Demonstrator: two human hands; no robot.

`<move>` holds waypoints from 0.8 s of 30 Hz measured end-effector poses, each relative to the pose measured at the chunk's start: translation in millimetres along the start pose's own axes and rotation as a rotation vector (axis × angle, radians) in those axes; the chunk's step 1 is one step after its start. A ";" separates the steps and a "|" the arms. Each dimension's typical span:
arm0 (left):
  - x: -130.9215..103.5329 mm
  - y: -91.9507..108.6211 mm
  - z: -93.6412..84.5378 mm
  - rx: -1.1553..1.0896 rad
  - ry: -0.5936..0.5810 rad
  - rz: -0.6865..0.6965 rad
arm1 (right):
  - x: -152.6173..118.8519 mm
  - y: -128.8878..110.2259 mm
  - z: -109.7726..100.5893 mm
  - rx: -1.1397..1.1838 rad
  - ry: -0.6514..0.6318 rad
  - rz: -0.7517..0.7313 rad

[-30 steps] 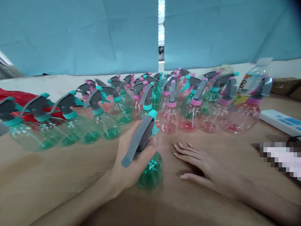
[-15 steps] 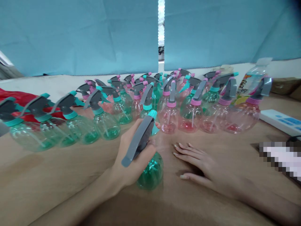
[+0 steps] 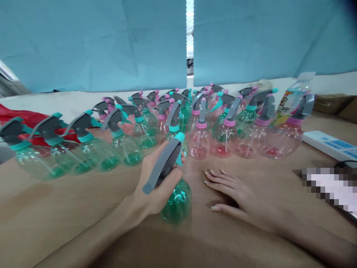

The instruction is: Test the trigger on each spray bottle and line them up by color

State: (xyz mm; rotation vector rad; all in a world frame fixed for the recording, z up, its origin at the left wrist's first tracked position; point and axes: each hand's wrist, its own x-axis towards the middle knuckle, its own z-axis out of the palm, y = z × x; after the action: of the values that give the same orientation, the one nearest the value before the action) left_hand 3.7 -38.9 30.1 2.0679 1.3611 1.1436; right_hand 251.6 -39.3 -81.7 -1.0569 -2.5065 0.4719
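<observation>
My left hand (image 3: 156,182) is wrapped around the neck of a green spray bottle (image 3: 177,203) with a grey and turquoise trigger head. That bottle is upright near the middle of the table (image 3: 92,208), and the hand hides its collar. My right hand (image 3: 237,193) rests on the tabletop to the right, palm down, fingers stretched out, holding nothing. Beyond the hands, a clear pink spray bottle (image 3: 199,143) stands in a row with other pink ones. On the left runs a row of green spray bottles (image 3: 126,149).
More spray bottles crowd the back. A labelled drink bottle (image 3: 292,98) stands at the right rear, near a white power strip (image 3: 331,145). Red material (image 3: 25,117) lies at the left rear. A blurred-out object (image 3: 331,190) lies far right. Blue curtains (image 3: 97,44) hang behind.
The view has shifted slightly. My left hand keeps its grip on the green spray bottle, and my right hand still lies flat on the table.
</observation>
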 end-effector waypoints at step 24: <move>-10.8 -7.2 -13.0 0.007 0.097 -0.037 | 40.7 -77.6 -26.0 -0.081 0.117 0.014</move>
State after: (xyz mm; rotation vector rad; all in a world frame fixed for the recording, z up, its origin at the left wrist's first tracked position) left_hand -12.9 -46.7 28.1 2.0067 1.4442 1.2392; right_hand 190.3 -56.6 -16.1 -1.0995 -2.4340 0.3056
